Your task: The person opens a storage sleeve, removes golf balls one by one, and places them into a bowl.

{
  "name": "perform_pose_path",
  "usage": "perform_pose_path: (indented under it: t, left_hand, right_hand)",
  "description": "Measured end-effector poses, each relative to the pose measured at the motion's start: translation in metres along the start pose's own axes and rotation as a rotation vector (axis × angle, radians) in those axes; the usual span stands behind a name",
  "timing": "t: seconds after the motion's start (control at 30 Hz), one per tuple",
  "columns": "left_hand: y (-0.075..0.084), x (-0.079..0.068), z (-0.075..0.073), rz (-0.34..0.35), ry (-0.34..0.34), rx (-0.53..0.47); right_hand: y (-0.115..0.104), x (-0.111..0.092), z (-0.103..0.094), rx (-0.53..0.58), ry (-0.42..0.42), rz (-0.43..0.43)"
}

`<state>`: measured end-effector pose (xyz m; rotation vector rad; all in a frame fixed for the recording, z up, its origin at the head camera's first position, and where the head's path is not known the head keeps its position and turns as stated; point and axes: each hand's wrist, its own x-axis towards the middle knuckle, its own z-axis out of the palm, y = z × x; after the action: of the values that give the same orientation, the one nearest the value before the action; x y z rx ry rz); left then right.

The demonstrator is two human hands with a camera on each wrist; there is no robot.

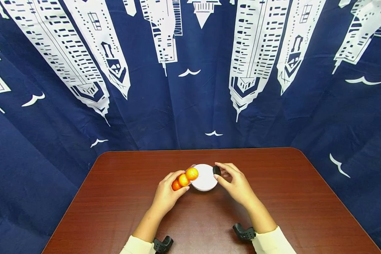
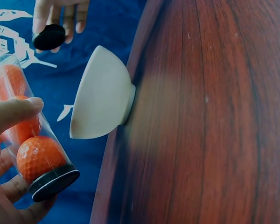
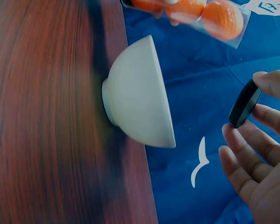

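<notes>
My left hand (image 1: 167, 193) grips a clear plastic tube (image 2: 45, 126) with three orange golf balls (image 1: 184, 180) lined up inside. One end of the tube carries a black cap (image 2: 55, 183); the other end, toward the bowl, is uncovered. Between thumb and fingers, my right hand (image 1: 238, 183) pinches a loose black round cap (image 1: 216, 170), held on edge in the right wrist view. A white bowl (image 1: 204, 178) stands upright on the table between the two hands. The tube's uncovered end tilts up near the bowl's left rim, and the right hand is beside its right rim.
The brown wooden table (image 1: 292, 204) has rounded far corners. Behind it hangs a dark blue cloth (image 1: 190, 106) printed with white buildings and birds. A black wrist device (image 1: 163, 244) sits on the left wrist, another black device (image 1: 243, 233) on the right.
</notes>
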<state>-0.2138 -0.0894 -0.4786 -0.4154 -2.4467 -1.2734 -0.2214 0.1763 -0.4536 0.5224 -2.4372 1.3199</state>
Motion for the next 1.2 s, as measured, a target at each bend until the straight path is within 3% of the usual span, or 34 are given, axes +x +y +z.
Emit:
perform_pose_path:
  t: [0.43, 0.87, 1.2]
  left_hand:
    - [-0.004, 0.002, -0.004, -0.049, 0.024, -0.036]
    - [-0.009, 0.002, -0.005, -0.112, 0.033, -0.118]
    - [-0.012, 0.004, -0.006, -0.117, 0.044, -0.11]
  right_hand:
    - [0.019, 0.001, -0.005, -0.136, 0.011, 0.141]
    - [0.037, -0.004, -0.002, -0.252, -0.143, 0.283]
    - [0.048, -0.008, 0.002, -0.294, -0.217, 0.306]
